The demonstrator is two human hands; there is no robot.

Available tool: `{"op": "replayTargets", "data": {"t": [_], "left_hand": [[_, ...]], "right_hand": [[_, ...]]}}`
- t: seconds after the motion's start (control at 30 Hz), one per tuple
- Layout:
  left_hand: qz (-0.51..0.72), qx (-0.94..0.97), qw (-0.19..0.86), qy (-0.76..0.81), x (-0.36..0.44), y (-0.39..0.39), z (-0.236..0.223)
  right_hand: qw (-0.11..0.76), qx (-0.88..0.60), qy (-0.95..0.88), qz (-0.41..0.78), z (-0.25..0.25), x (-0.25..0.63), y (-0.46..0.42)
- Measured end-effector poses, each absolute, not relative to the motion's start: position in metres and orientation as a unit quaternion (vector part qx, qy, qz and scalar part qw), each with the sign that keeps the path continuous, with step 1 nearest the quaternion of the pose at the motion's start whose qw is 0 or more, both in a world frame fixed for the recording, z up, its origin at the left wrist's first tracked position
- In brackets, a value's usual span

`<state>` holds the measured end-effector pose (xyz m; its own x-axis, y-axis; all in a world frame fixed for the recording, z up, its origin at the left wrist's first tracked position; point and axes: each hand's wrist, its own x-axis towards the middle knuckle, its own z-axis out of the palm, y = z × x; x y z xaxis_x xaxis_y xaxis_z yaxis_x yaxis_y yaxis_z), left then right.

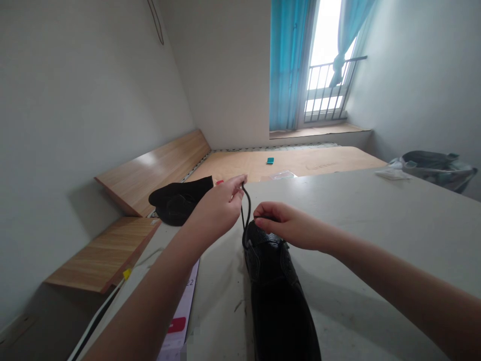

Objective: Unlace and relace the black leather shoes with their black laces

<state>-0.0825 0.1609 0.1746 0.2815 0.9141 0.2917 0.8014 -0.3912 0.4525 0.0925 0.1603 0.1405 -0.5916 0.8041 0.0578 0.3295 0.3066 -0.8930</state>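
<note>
A black lace-up shoe (283,301) lies on the white table, stretching from the bottom edge up between my hands. My left hand (221,203) is closed in a pinch on the black shoelace (249,200), which hangs in a loop from the fingertips down to the left side of the shoe. At the far end of the shoe, my right hand (281,223) has its thumb and curled fingers pressed together. A thin dark edge shows between them, but I cannot tell whether it is lace or shoe. Another black shoe (175,203) rests behind my left forearm, partly hidden.
The white table (349,220) fills the foreground. A purple printed sheet (190,296) lies under my left forearm. Beyond stand a wooden board surface (233,163) with a small teal item (270,161), and a grey bag (438,168) at the right.
</note>
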Motion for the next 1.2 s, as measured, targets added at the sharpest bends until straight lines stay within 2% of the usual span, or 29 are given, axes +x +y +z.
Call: {"op": "replayTargets", "data": {"t": [0.3, 0.57, 0.87, 1.07, 1.2], "left_hand": [[0.184, 0.782, 0.051, 0.594, -0.083, 0.164, 0.163], [0.14, 0.795, 0.106, 0.581, -0.078, 0.153, 0.174], [0.122, 0.781, 0.127, 0.599, -0.081, 0.154, 0.174], [0.129, 0.776, 0.13, 0.603, -0.08, 0.152, 0.173], [0.194, 0.76, 0.112, 0.61, -0.078, 0.154, 0.173]], "right_hand": [[0.248, -0.395, -0.789, 0.399, 0.119, 0.09, 0.169], [0.243, -0.502, -0.758, 0.339, 0.1, 0.094, 0.186], [0.168, -0.49, -0.699, 0.493, 0.102, 0.103, 0.192], [0.203, -0.458, -0.659, 0.561, 0.102, 0.106, 0.195], [0.235, -0.432, -0.67, 0.556, 0.115, 0.104, 0.188]]}}
